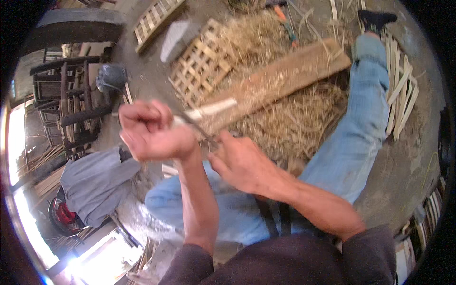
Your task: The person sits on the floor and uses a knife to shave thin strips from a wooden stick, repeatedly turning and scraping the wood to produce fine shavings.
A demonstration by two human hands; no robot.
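Observation:
My right hand (242, 161) is closed round the end of a narrow dark blade, which looks like a knife (195, 126). The blade points up and left, toward my other wrist. My left hand (152, 133) is raised with its palm turned up and its fingers curled in. Motion blurs it, and whatever lies in the fingers is hidden. Just beyond the blade, a pale flat wood strip (213, 109) lies over a long wooden plank (285, 76). Its left end reaches close to my left hand; I cannot tell whether they touch.
Curly shavings (289, 121) heap up on both sides of the plank. A woven slat lattice (199, 66) lies beyond it. My outstretched leg (351, 123) bounds the right side, with loose pale slats (401, 90) past it. Grey cloth (97, 183) and dark wooden frames (71, 95) stand at left.

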